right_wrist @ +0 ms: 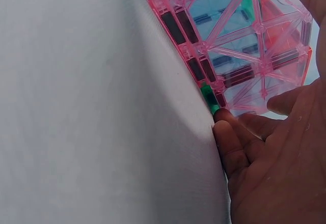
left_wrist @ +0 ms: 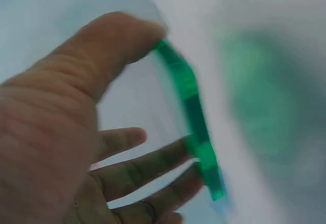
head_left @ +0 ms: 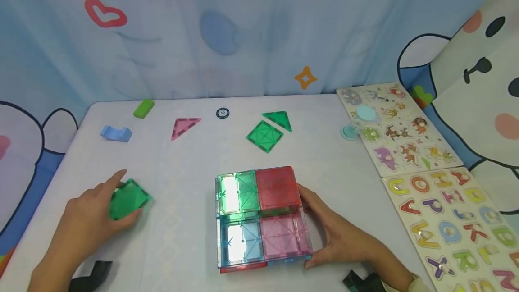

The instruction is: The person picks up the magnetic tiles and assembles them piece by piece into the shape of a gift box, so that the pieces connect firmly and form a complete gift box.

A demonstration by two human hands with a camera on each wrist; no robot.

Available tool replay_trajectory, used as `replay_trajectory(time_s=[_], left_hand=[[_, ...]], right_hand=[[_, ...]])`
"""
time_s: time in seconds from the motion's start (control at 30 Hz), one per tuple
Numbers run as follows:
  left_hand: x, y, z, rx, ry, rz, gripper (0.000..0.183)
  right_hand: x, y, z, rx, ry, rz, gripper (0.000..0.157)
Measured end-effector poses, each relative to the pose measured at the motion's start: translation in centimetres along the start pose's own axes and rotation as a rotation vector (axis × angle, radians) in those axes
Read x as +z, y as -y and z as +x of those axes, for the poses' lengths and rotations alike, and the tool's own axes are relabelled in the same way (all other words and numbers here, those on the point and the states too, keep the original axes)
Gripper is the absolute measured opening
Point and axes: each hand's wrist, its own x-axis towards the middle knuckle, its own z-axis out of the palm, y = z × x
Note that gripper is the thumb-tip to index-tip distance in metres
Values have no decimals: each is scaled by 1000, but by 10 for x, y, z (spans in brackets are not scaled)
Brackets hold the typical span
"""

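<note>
In the head view my left hand pinches a green translucent magnetic tile by its edges, at the left of the table. From the left wrist, the tile shows edge-on between thumb and fingertips, above the white cloth. A low block built of magnetic tiles stands at the front middle, with green, red, blue and pink squares on top. My right hand rests along its right side, thumb near the front corner. In the right wrist view, its fingers are at the base of the pink side wall.
Behind the block lie a green square tile, a green triangle, a pink triangle and a round token. Blue and green blocks lie far left. An animal board and letter board line the right.
</note>
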Motion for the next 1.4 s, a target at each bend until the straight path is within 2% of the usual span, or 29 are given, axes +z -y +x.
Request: replay_trajectory(time_s=[0.03, 0.1, 0.2, 0.3, 0.33, 0.4, 0.5, 0.67, 0.73, 0.8, 0.9, 1.0, 1.13, 1.2, 1.27, 1.3, 1.37, 1.4], left_hand=[[-5, -16, -1, 55, -46, -1, 98], [-16, -54, -3, 160, -98, -13, 97], [-28, -111, -6, 318, -94, -73, 90], [-29, -148, -6, 525, -143, -137, 84], [-27, -156, -6, 589, -170, -149, 83], [-22, -168, -4, 669, -211, -145, 85], [-16, -177, -2, 705, -206, -94, 87], [-9, -182, -2, 718, -218, -84, 80], [-9, -182, -2, 718, -221, -101, 78], [-11, -179, -1, 695, -197, -127, 79], [-15, -162, 7, 596, -147, -134, 82], [-15, -126, 29, 423, -153, -85, 83], [-7, -58, 65, 147, -187, -39, 75], [-1, -27, 79, 56, -187, -50, 69], [6, -6, 91, 32, -165, -55, 65], [9, -1, 96, 33, -140, -55, 64], [17, -1, 109, 69, -88, -48, 65], [21, -6, 116, 95, -58, -48, 66]], right_hand=[[0, 0, 0, -6, 0, -4, 127], [-1, 0, 0, -5, 0, -5, 127], [-1, 0, 0, -3, -4, -6, 127], [0, -1, 1, 2, -3, -11, 127], [0, -1, 2, 1, -1, -13, 126], [0, -1, 3, 4, 1, -23, 127], [1, 0, 4, 8, 8, -33, 127], [0, 0, 6, -6, 12, -32, 127], [0, -1, 5, -17, 7, -34, 127], [-1, 0, 4, -10, 3, -36, 127], [-1, 0, 3, 2, 3, -39, 127], [-1, 1, 2, 10, 2, -30, 127], [0, 2, 1, -7, -2, -21, 126], [0, 2, 0, -7, -4, -19, 126], [0, 0, -1, -12, -2, -18, 126], [1, -2, -2, -15, 0, -16, 126], [1, -6, -2, -23, -1, -22, 127], [2, -8, -2, -23, -3, -27, 127]])
